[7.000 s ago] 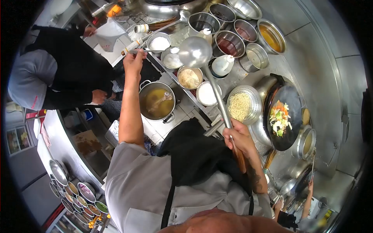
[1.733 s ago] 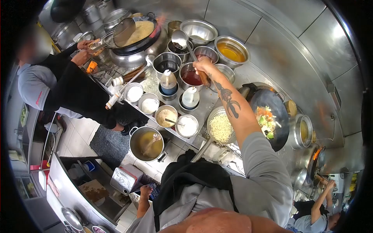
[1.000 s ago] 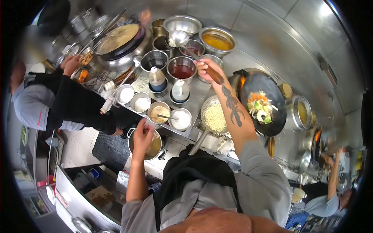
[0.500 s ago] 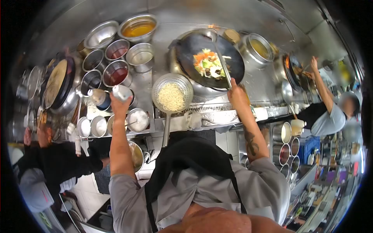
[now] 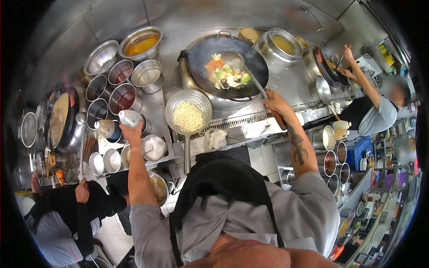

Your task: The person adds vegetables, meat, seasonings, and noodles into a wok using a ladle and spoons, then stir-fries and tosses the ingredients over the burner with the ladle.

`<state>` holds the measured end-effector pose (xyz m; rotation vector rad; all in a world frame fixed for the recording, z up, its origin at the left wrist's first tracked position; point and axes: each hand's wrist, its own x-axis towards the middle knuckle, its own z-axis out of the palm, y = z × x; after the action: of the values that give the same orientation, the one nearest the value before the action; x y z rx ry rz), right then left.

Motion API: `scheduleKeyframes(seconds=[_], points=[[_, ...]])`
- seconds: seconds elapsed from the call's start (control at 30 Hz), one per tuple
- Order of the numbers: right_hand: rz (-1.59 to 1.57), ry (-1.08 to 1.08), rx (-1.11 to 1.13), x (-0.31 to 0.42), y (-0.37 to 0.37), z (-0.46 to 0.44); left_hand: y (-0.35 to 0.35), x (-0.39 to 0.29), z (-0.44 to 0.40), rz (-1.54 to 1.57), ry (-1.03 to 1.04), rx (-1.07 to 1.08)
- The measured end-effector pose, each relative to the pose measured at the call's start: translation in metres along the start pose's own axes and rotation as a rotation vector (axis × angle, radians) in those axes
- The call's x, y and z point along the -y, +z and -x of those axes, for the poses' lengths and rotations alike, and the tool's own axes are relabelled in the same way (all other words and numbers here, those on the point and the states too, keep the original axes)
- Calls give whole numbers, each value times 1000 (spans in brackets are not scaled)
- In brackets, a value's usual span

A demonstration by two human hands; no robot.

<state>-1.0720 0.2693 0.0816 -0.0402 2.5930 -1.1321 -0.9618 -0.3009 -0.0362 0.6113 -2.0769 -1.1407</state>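
Note:
My right hand (image 5: 275, 102) is closed around the handle of a long metal ladle (image 5: 254, 80). The ladle's bowl rests among chopped cabbage, shredded carrot and dark pieces (image 5: 227, 77) in a black wok (image 5: 203, 56), with haze above it. My left hand (image 5: 134, 132) grips a white squeeze bottle (image 5: 129, 117), over the sauce containers at the left. Beside that bottle stands another bottle with brownish contents (image 5: 106, 128). Between my hands, a perforated strainer (image 5: 203, 99) holds pale noodles (image 5: 188, 116), its handle pointing toward me.
Metal pots of sauces (image 5: 122, 99) and a bowl of yellow liquid (image 5: 142, 43) crowd the left. Small tubs of white seasoning (image 5: 154, 148) line the front edge. A pot (image 5: 280, 43) stands right of the wok. Co-workers stand left (image 5: 67, 223) and right (image 5: 380, 105). A crumpled cloth (image 5: 216, 139) lies in front.
The ladle's bowl has come down from the wok's far rim onto the vegetables. My left hand still holds the bottle. The left co-worker's hand now meets a ladle handle; the whole view has shifted slightly.

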Motion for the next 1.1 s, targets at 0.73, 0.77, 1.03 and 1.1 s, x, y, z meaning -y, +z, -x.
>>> scheduleKeyframes(seconds=[0.73, 0.77, 1.03, 1.1], points=[[-1335, 266, 476, -58, -20, -16, 27, -258, 36, 315, 350, -30], [-989, 225, 357, -50, -21, -8, 43, -267, 39, 259, 409, 2], [-96, -230, 9, -88, -57, 11, 153, -331, 68, -479, 581, 215], [-233, -186, 42, -77, -68, 20, 178, -340, 71, -679, 561, 261]])
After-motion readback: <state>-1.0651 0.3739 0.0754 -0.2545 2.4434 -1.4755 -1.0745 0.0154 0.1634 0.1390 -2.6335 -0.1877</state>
